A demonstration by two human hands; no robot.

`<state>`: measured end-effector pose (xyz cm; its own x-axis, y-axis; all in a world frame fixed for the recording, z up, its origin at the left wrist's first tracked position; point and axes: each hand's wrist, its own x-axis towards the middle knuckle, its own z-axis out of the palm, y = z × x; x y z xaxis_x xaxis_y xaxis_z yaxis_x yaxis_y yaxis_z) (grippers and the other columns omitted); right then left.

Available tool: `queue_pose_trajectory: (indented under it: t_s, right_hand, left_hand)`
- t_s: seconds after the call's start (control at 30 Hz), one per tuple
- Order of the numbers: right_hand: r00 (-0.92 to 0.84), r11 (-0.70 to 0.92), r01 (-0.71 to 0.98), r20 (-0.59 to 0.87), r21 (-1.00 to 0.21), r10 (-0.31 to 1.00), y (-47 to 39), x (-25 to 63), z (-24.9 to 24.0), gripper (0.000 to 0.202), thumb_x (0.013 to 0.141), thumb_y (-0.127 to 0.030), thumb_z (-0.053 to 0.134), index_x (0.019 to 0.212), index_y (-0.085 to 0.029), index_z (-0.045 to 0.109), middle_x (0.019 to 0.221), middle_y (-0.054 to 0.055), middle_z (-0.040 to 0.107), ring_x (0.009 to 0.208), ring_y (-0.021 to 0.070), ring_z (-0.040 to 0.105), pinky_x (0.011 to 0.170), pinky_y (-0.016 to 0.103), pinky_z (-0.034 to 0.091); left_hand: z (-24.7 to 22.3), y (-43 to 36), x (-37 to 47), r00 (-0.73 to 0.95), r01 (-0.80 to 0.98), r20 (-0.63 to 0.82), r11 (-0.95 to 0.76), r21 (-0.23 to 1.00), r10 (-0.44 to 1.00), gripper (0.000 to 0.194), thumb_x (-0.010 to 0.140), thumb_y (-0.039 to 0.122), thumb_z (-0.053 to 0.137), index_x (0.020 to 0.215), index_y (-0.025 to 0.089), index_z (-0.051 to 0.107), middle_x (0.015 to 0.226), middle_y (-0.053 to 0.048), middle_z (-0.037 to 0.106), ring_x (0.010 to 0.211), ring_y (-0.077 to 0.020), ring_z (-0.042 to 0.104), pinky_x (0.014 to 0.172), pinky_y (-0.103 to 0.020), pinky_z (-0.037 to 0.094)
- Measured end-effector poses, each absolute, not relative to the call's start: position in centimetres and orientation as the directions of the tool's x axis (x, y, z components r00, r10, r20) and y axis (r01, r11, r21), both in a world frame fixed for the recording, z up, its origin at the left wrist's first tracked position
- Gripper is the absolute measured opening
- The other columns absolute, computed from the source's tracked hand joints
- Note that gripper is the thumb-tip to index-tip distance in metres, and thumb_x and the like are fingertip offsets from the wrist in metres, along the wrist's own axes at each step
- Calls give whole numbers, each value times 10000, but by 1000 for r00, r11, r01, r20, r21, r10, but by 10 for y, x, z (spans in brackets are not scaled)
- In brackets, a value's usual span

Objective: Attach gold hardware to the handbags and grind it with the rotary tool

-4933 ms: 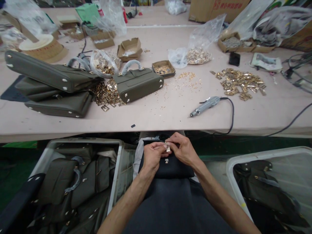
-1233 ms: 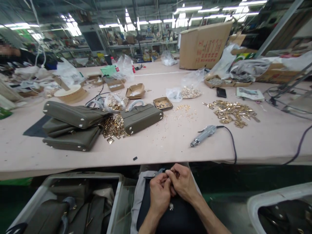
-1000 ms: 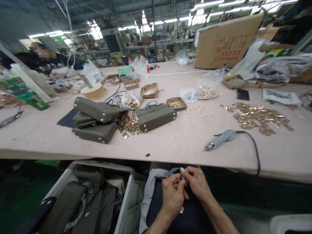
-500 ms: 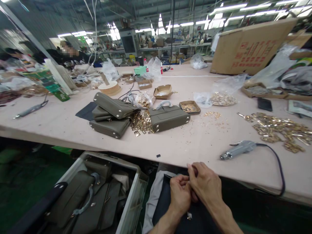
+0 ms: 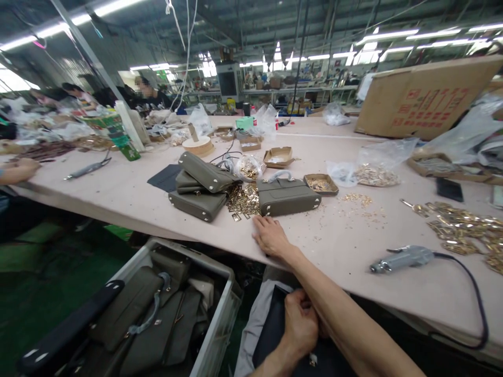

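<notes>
Across the person's lap lies a smooth, dark bag with a small shiny clasp. The left grip curls its fingers at it; whether they pinch anything is hidden. Over the pale surface, the right grip is palm down, loosely unfolded, fingers outstretched just beside a heap of glossy, gold-toned frames. Either side of that heap sit olive, leather-like bags with pale studs; a grey, cylindrical tool lies farther right.
</notes>
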<state>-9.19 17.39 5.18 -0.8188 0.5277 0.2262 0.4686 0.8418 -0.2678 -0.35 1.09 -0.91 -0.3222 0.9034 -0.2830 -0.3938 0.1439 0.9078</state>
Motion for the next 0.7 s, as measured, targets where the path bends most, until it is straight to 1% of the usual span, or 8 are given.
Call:
queue_pose_trajectory:
  t_s: [0.07, 0.13, 0.27, 0.37, 0.47, 0.6, 0.67, 0.7]
  right_hand:
    - [-800, 832, 515, 232, -209, 553, 176, -103, 51, 501, 995, -327, 520, 1451, -134, 444, 1510, 156, 461, 1264, 354, 426, 1016, 523, 418]
    - [-774, 811, 556, 241, -184, 586, 176, -110, 51, 443, 996, -316, 504, 1397, -130, 485, 1484, 164, 478, 1241, 355, 429, 995, 512, 421]
    - [-746, 776, 600, 215, -194, 631, 176, -114, 54, 315, 991, -306, 501, 1249, -141, 575, 1331, 165, 573, 1206, 327, 445, 996, 457, 414]
    - [-755, 780, 595, 199, -193, 625, 181, -110, 55, 261, 984, -312, 515, 1173, -163, 616, 1239, 147, 608, 1154, 304, 476, 981, 421, 422]
    - [-759, 789, 578, 218, -209, 613, 185, -108, 55, 336, 971, -326, 544, 1270, -180, 591, 1298, 133, 594, 1175, 295, 472, 1014, 412, 410]
    - [-737, 778, 576, 254, -250, 627, 192, -123, 52, 595, 961, -368, 575, 1502, -191, 404, 1544, 127, 420, 1322, 306, 389, 1107, 430, 341]
    - [-709, 751, 604, 250, -266, 659, 196, -140, 51, 647, 959, -445, 583, 1534, -244, 365, 1599, 114, 340, 1333, 326, 387, 1113, 462, 325]
    - [-690, 732, 623, 248, -275, 680, 198, -149, 51, 659, 957, -496, 580, 1538, -278, 360, 1614, 107, 312, 1328, 340, 392, 1109, 484, 320]
  left_hand:
    - [-4, 9, -8, -335, -374, -241, 106, 921, 911, 198, 677, 269, 799, 805, 127, 746, 777, -125, 760, 744, -313, 723, 613, -333, 589]
    - [1, 8, -11, -339, -353, -202, 75, 933, 919, 191, 665, 228, 803, 815, 119, 758, 810, -128, 769, 851, -349, 717, 703, -364, 598]
    - [0, 9, -14, -328, -322, -141, 30, 946, 934, 225, 702, 163, 732, 908, 81, 773, 871, -134, 776, 918, -349, 708, 771, -364, 585]
    - [-6, 10, -13, -315, -337, -139, 26, 941, 939, 226, 710, 145, 686, 906, 72, 772, 881, -136, 775, 904, -333, 713, 774, -353, 579]
    - [-8, 11, -12, -308, -359, -167, 48, 932, 937, 201, 702, 126, 644, 856, 81, 764, 876, -135, 774, 861, -315, 719, 719, -328, 571]
    - [-4, 10, -12, -299, -368, -179, 60, 928, 937, 178, 715, 139, 641, 843, 79, 749, 833, -132, 767, 769, -297, 712, 587, -292, 527]
    - [-3, 9, -12, -307, -359, -143, 24, 933, 941, 159, 747, 231, 717, 801, 84, 742, 815, -137, 762, 774, -301, 703, 608, -309, 532]
    - [-2, 9, -12, -319, -364, -127, 2, 931, 939, 226, 753, 315, 763, 770, 91, 738, 817, -142, 761, 796, -308, 700, 645, -326, 544]
